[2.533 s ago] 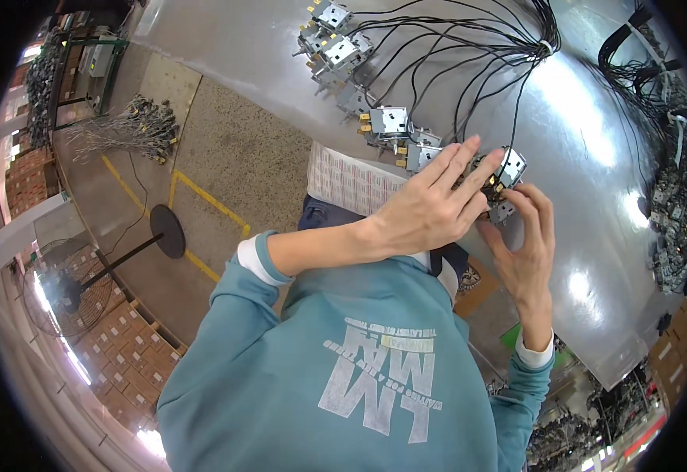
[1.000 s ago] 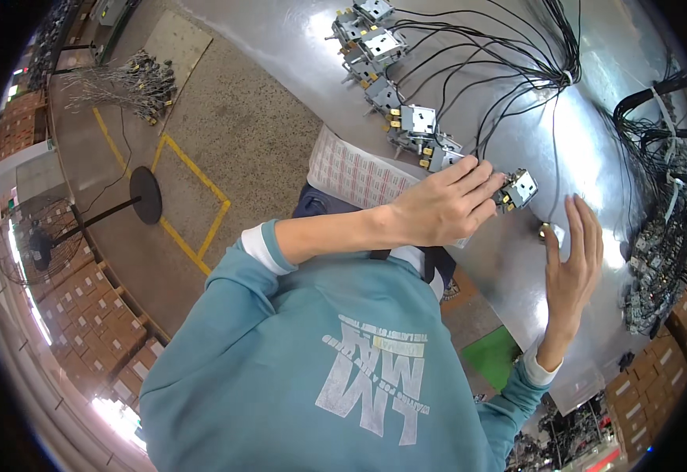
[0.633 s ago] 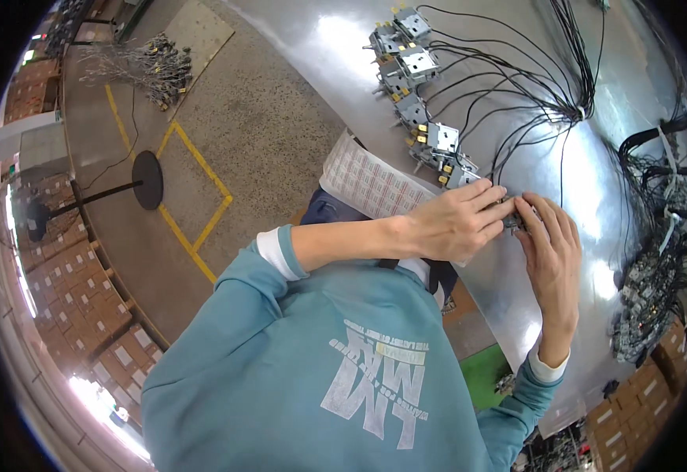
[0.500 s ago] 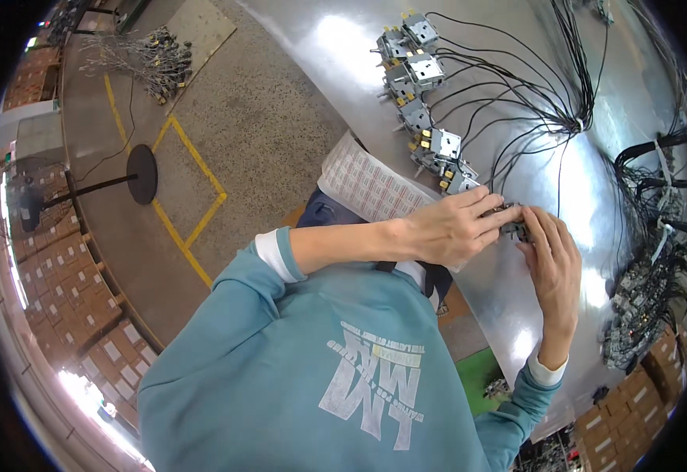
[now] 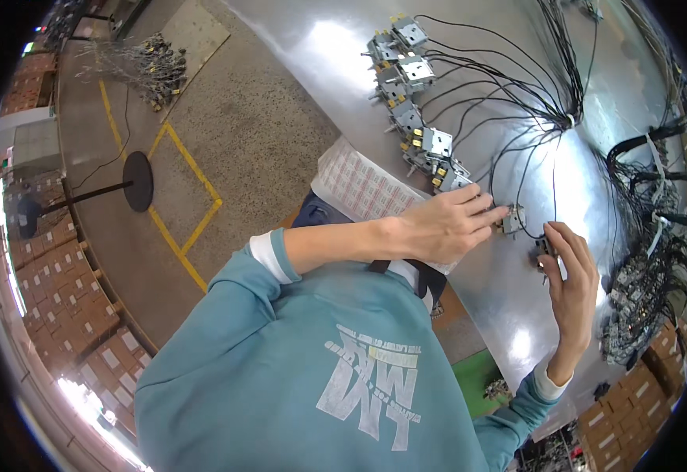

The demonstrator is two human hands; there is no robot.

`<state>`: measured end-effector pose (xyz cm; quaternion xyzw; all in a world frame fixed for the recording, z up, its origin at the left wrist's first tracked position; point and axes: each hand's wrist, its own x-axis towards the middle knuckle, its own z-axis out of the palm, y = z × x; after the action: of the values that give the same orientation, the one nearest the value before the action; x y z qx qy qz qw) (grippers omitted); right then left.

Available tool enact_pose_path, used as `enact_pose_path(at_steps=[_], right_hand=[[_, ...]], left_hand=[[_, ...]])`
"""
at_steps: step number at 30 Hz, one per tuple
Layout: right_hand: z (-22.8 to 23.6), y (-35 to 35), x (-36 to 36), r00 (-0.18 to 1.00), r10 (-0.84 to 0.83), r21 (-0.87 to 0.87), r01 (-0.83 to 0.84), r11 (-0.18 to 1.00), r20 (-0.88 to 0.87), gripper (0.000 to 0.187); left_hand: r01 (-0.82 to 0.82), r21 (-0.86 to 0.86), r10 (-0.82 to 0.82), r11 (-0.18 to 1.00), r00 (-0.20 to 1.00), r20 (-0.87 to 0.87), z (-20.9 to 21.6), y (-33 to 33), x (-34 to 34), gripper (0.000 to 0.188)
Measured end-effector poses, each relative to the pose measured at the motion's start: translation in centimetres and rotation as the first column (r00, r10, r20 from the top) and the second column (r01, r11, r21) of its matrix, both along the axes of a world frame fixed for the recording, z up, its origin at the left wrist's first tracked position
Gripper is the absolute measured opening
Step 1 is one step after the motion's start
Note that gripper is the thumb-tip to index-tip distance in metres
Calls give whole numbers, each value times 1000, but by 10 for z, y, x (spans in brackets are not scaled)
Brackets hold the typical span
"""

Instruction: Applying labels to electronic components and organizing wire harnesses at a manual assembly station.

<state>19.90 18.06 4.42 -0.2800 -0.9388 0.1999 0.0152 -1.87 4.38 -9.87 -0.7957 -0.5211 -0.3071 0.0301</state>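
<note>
My left hand [image 5: 449, 226] reaches over the table edge with its fingers stretched out. Its fingertips are beside a small metal switch-like unit [image 5: 512, 221] that lies on the metal table [image 5: 508, 291]; I cannot tell whether they touch it. To the right, my right hand [image 5: 571, 271] pinches a similar small dark unit [image 5: 543, 250] between thumb and fingers, which partly cover it. Beyond my left hand, a row of boxy metal units [image 5: 438, 142] with yellow terminals and shafts curves away. Black wires [image 5: 508, 88] run from them to a white tie [image 5: 567, 122].
A sheet of printed labels [image 5: 363, 185] hangs at the table edge by my left forearm. Bundles of wired parts [image 5: 638, 303] lie along the right side. A round-based stand [image 5: 139, 182] is on the floor at left, near stacked cartons [image 5: 68, 291].
My right hand has moved right and slightly down, away from my left, with a small unit in its fingers. The unit beside my left fingertips now shows more fully.
</note>
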Motion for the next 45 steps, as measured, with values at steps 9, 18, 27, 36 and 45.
enact_pose_path(at_steps=[9,18,27,36,45], right_hand=[[-21,-7,-1,997,57,256,-68,964,50,46],[-25,12,-17,1000,21,214,-24,976,15,39],[-15,22,-29,997,80,235,-78,969,-1,37],[-48,22,-30,999,47,442,-53,895,25,41],[-91,-39,-55,990,-121,657,46,752,69,36]], left_hand=[[24,-26,-24,999,1000,11,4,-1,-4,20],[6,-105,12,995,986,165,16,10,3,18],[45,-99,-19,994,969,245,25,7,-2,18],[-8,-116,17,993,997,77,22,6,-6,24],[64,-135,-30,989,970,241,16,4,-52,55]])
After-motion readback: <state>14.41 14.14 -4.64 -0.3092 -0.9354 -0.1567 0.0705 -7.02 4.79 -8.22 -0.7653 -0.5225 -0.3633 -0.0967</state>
